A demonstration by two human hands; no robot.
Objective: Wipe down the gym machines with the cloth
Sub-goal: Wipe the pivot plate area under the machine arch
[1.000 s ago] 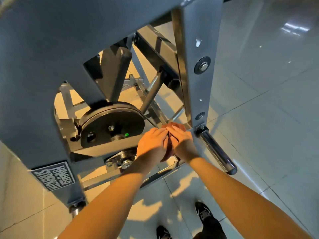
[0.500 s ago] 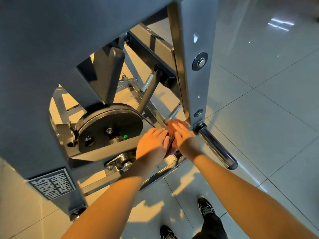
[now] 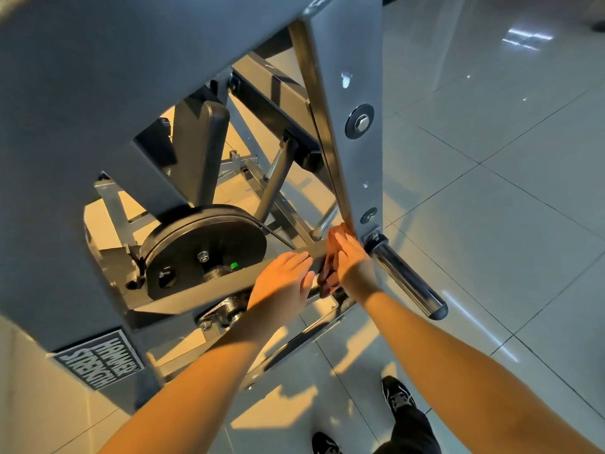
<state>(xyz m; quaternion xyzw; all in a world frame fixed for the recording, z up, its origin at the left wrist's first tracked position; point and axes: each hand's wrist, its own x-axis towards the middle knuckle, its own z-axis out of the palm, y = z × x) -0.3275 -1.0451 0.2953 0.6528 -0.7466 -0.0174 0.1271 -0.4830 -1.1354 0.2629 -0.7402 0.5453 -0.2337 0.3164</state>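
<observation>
At upright (image 3: 357, 77) foot | cloth (image 3: 329, 276) lengthwise away, seemingly | right hand (image 3: 353, 260) presses flat | left hand (image 3: 284, 283) released

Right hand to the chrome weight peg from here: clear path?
Probably yes. The right hand presses the cloth on the frame just beside the chrome weight peg, and nothing shows between them.
</observation>
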